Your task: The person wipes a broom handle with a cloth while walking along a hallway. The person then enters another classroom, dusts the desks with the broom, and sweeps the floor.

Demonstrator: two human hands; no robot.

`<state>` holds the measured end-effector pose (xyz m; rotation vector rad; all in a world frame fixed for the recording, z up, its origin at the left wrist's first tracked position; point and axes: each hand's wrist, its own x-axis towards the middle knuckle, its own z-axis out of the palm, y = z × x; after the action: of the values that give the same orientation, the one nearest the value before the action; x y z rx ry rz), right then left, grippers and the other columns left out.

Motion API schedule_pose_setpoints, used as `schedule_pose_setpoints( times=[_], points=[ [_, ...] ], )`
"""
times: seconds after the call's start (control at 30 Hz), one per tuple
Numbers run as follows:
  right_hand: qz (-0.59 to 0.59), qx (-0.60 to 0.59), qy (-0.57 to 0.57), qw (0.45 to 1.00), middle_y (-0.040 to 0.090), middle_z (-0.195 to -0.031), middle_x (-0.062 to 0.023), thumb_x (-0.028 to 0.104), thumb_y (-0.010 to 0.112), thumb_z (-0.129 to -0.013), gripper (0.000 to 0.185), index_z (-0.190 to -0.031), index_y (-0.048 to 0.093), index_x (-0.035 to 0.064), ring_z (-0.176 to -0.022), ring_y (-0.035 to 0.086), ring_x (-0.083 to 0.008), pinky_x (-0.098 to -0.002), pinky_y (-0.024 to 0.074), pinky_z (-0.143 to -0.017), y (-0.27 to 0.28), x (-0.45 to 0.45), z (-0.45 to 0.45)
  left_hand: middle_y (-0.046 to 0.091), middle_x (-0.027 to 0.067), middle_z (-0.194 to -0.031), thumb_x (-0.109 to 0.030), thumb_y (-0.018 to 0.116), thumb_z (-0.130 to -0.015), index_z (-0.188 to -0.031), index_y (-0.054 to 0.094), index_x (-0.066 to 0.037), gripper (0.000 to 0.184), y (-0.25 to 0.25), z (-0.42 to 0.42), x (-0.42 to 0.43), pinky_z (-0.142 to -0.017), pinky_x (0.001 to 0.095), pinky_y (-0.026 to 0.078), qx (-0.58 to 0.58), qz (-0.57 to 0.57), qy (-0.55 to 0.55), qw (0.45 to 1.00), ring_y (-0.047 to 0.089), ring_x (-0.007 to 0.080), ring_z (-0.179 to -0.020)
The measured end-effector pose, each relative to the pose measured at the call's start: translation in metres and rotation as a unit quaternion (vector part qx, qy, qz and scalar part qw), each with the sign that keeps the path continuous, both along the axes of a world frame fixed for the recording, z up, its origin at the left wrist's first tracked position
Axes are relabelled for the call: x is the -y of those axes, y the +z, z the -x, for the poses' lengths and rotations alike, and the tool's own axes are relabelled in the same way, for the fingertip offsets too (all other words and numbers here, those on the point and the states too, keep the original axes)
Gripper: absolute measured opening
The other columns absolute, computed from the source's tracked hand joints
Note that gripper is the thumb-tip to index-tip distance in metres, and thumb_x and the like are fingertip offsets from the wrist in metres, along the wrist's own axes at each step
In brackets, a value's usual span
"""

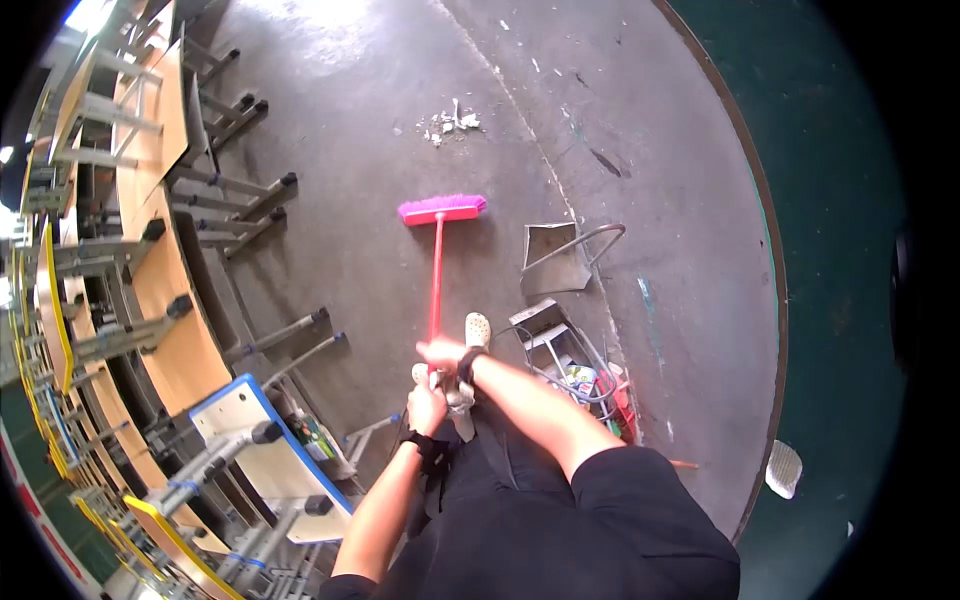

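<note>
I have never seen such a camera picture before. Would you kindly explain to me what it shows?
Of course. There is no machine: a person works with bare hands. The single picture comes from a camera on their head, looking forward and down, so their arms enter from below. The left hand and the right hand, nearer the bristles and slightly blurred, hold a broom. On the floor, beyond the broom, lie whitish scraps. A dustpan is to the right, and furniture stands along the left.
</note>
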<state>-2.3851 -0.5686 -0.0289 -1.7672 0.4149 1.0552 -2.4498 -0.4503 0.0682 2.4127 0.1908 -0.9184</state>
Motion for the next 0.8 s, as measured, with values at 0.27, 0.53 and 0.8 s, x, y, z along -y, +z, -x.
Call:
schedule_pose_setpoints(
  times=[0.27, 0.53, 0.8],
  points=[
    [-0.230, -0.082, -0.297, 0.923, 0.055, -0.131, -0.0165, 0.027, 0.048, -0.103, 0.056, -0.150, 0.028, 0.0032, -0.113, 0.057, -0.0233, -0.0374, 0.0505, -0.093, -0.008, -0.011, 0.030, 0.067, 0.0330, -0.107, -0.018, 0.046, -0.098, -0.125, 0.055, 0.008, 0.038, 0.018, -0.065, 0.045, -0.084, 0.0523, 0.055, -0.116, -0.081, -0.004, 0.990, 0.068, 0.0446, -0.100],
    [-0.197, -0.070, -0.375, 0.903, 0.064, -0.088, -0.0011, 0.049, 0.032, -0.109, 0.053, -0.101, 0.064, 0.0070, -0.078, 0.056, -0.0141, -0.0317, 0.0493, -0.074, -0.011, 0.053, -0.187, 0.069, 0.0285, -0.096, -0.020, 0.053, -0.093, -0.131, 0.053, -0.009, 0.040, -0.078, -0.278, 0.067, -0.078, 0.0539, 0.055, 0.024, 0.033, -0.027, 0.999, 0.068, 0.0470, -0.091],
    [-0.243, -0.160, -0.142, 0.946, 0.067, -0.100, -0.0032, 0.059, 0.031, -0.104, 0.060, -0.119, 0.061, 0.0096, -0.084, 0.061, -0.0139, -0.0347, 0.0498, -0.073, 0.041, 0.017, -0.354, 0.070, 0.0258, -0.090, -0.014, 0.057, -0.087, -0.128, 0.058, -0.006, 0.042, 0.056, -0.456, -0.027, -0.076, 0.0548, 0.055, 0.021, 0.012, -0.122, 0.992, 0.068, 0.0454, -0.083]
  ],
)
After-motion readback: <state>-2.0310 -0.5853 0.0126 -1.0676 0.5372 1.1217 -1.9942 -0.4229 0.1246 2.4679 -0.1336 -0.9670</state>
